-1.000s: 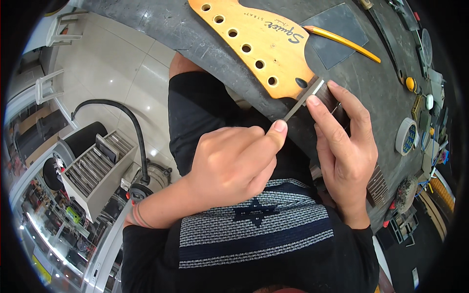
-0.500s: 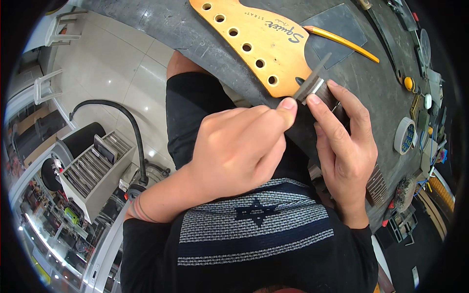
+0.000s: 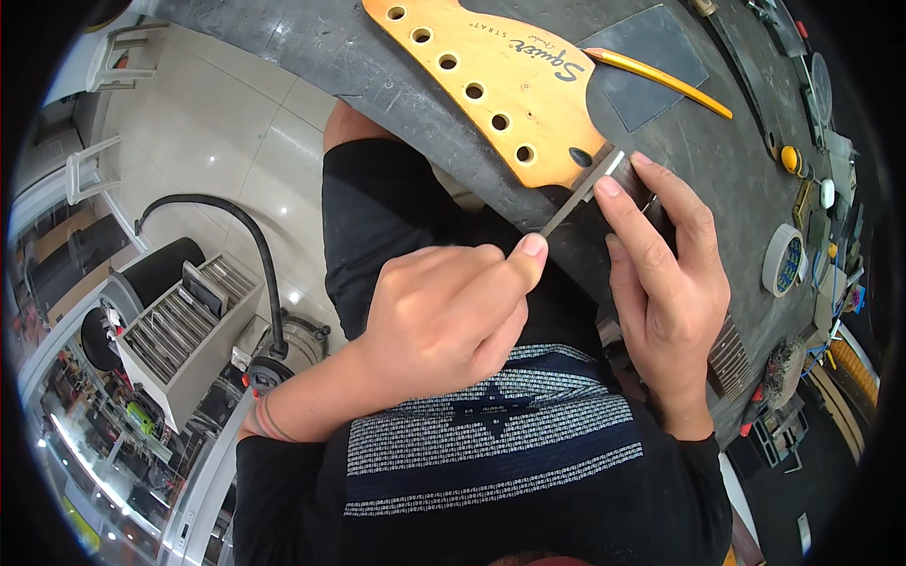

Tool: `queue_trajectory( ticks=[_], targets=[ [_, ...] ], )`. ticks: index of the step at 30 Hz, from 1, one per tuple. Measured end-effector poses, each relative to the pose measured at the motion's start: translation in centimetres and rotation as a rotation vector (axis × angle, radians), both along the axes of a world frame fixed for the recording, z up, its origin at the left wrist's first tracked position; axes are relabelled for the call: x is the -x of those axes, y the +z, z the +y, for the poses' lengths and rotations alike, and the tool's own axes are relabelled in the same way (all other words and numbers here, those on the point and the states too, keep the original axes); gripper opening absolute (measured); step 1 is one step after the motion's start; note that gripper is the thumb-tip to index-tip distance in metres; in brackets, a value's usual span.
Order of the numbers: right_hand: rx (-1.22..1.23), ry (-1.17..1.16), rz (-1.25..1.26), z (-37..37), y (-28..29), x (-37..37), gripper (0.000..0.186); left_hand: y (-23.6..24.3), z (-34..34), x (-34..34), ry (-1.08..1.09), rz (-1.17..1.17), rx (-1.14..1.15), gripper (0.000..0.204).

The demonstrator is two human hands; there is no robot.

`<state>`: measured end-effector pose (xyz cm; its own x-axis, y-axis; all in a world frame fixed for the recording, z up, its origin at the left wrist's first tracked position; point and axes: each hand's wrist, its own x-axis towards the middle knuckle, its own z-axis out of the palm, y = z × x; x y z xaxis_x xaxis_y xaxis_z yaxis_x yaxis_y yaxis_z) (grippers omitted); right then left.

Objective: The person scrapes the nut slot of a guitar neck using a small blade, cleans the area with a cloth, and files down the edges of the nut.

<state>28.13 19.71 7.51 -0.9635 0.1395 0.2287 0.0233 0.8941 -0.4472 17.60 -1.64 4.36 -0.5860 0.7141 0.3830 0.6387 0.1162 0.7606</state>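
1. Headstock (image 3: 491,80) of an electric guitar lies over the dark bench (image 3: 727,189), with its row of six holes along the bench's near edge. The white nut (image 3: 614,165) sits just inside that same edge, where the dark fingerboard (image 3: 639,185) begins.
2. Your left hand (image 3: 448,316) is pinched firmly on the near end of the narrow file (image 3: 564,211), which lies along the headstock side of the nut. Whether its face truly touches the nut, I cannot tell.
3. Your right hand (image 3: 668,274) has its fingertips apart: one touches the nut, another is just beside its far end. Whether this hand grasps around the neck, I cannot tell.
4. For a good stroke, I would advise you to keep the file parallel to the nut and press evenly; if it tilts, the face may become rounded.
5. Please be careful also with the file's tip and edge, because a slip could scratch the headstock's finish or catch your right fingertips.
6. Compared with half a second ago, your left hand has drawn back toward your body, and the tip, which reached well past the nut, is now near its far end. Your right hand stays almost in place.
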Motion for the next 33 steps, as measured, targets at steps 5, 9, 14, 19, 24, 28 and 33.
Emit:
queue_trajectory(
  ticks=[5,9,14,19,24,28,33],
  targets=[
    [0.047,0.001,-0.043,-0.2,0.6,0.0,0.059,-0.6,1.1,0.3,0.019,0.020,-0.044,0.039],
    [-0.001,-0.003,0.026,0.0,-0.2,0.0,0.068,-0.2,-0.2,-0.3,0.003,-0.011,-0.001,0.039],
    [-0.002,-0.002,0.023,-0.1,-0.1,0.2,0.067,-0.7,1.9,1.3,0.031,0.004,-0.114,0.026],
    [0.013,-0.008,0.021,-0.1,-0.1,0.1,0.067,-0.2,1.5,1.0,0.056,-0.046,-0.104,0.020],
    [0.018,-0.016,0.018,-0.2,-0.1,0.1,0.067,-0.4,1.6,0.6,0.016,-0.040,-0.095,0.024],
    [0.023,-0.015,0.023,-0.1,-0.2,0.1,0.067,-0.1,0.1,-0.2,0.006,-0.021,-0.014,0.031],
    [0.022,-0.010,0.026,-0.2,-0.1,0.2,0.066,-0.6,1.3,0.7,0.015,0.003,-0.062,0.032]
  ],
)
